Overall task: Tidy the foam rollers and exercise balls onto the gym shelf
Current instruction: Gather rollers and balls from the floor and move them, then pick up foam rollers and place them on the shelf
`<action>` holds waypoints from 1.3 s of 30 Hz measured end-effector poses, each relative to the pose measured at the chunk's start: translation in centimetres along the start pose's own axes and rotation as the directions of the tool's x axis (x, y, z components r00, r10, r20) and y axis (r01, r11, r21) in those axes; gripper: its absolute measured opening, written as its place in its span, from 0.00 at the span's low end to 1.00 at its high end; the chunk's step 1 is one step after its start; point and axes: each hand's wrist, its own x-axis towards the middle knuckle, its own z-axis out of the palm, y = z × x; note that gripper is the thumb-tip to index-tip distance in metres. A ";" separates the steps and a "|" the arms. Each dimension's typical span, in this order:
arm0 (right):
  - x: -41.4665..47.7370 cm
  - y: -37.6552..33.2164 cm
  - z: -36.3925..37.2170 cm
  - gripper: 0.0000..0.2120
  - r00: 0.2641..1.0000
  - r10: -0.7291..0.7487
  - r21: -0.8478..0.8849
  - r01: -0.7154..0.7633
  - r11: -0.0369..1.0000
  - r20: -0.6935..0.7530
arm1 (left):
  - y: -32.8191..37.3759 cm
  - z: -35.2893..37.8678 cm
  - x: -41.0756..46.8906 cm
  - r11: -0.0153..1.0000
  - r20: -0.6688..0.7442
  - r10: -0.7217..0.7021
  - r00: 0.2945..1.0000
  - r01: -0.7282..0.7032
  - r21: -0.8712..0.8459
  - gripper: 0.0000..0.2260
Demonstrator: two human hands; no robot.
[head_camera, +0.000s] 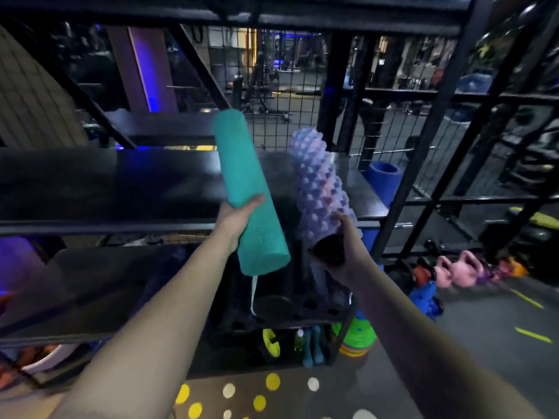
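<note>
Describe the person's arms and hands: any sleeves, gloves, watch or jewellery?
The left forearm and right forearm are bare to the frame's edge; no sleeve shows. The left hand and right hand wear no gloves; no watch, band or ring is visible.

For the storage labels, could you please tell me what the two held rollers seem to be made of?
The smooth teal cylindrical roller looks like matte foam: dull, faintly grainy surface. The knobbly lilac roller seems moulded foam or rubber, probably over a dark hollow core visible at its near end.
</note>
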 end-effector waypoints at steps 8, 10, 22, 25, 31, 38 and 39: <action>8.4 -1.4 4.0 0.23 0.986 -0.100 -0.117 0.084 0.990 -0.135 | 1.6 2.3 9.2 0.796 0.106 0.288 0.952 -0.300 0.527 0.22; 9.6 -0.5 3.2 0.27 0.979 -0.099 -0.233 0.056 0.971 -0.180 | 0.4 2.0 10.6 0.683 0.208 0.292 0.933 -0.356 0.638 0.19; 10.8 10.0 -0.6 0.25 0.907 -0.270 -0.329 0.160 0.931 -0.322 | -5.5 -0.3 9.2 0.942 -0.156 0.331 0.931 -0.316 0.115 0.11; 11.7 14.5 -2.2 0.29 0.954 -0.225 -0.710 0.016 0.704 -0.201 | -11.3 -4.0 7.9 0.959 -0.322 0.231 0.918 -0.158 0.235 0.09; 16.2 19.1 -2.0 0.43 0.969 0.077 -0.948 -0.245 0.205 -0.234 | -24.5 -12.0 5.0 0.852 -0.213 -0.187 0.959 0.266 0.450 0.18; 21.9 23.7 -2.2 0.72 0.884 0.142 -0.817 -0.466 0.338 -0.445 | -30.4 -15.0 2.6 0.813 -0.108 -0.387 0.916 0.394 0.428 0.21; 22.2 24.2 -2.1 0.75 0.872 0.134 -0.810 -0.488 0.325 -0.471 | -29.8 -14.6 2.7 0.827 -0.103 -0.386 0.917 0.394 0.401 0.19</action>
